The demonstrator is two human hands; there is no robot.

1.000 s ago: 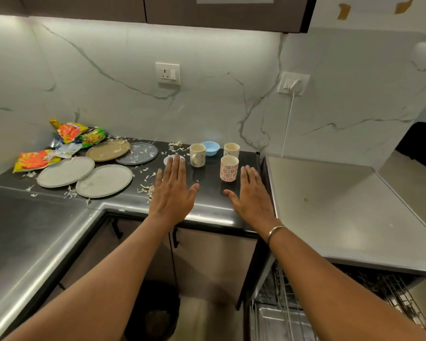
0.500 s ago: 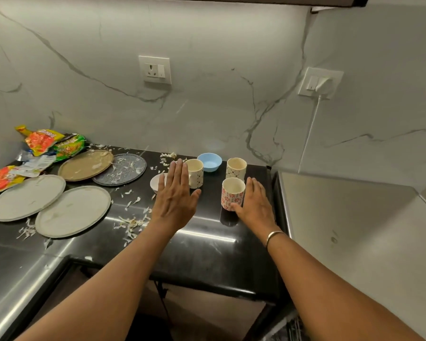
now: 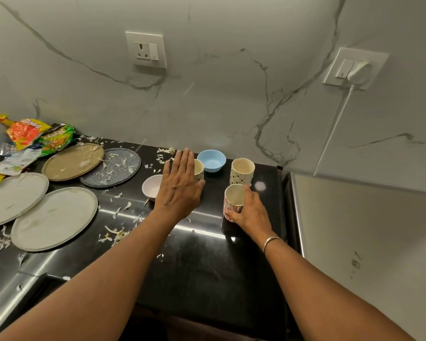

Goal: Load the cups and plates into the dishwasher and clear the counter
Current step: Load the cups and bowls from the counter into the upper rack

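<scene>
Head view, looking down on a black counter (image 3: 207,262) set against a marble wall. Right hand (image 3: 250,211) is wrapped around a red-patterned cup (image 3: 233,201), thumb on its near side and fingers on its far side; the cup stands upright on the counter. Left hand (image 3: 180,185) is flat and spread, palm down, gripping nothing, and partly covers a cream cup (image 3: 199,170) just beyond its fingers. Whether the palm touches that cup cannot be told. A white bowl (image 3: 151,187) sits just left of the left hand. A blue bowl (image 3: 211,160) stands beyond the hands, near the wall. A cream cup with black marks (image 3: 241,171) stands just beyond the right hand, upright. Well left of the left hand lie four soiled plates: a brown plate (image 3: 71,161), a blue-grey plate (image 3: 111,167) and two grey plates (image 3: 53,219). Snack wrappers (image 3: 35,136) lie beyond the plates. White food scraps (image 3: 116,233) are scattered between the plates and the left forearm.
</scene>
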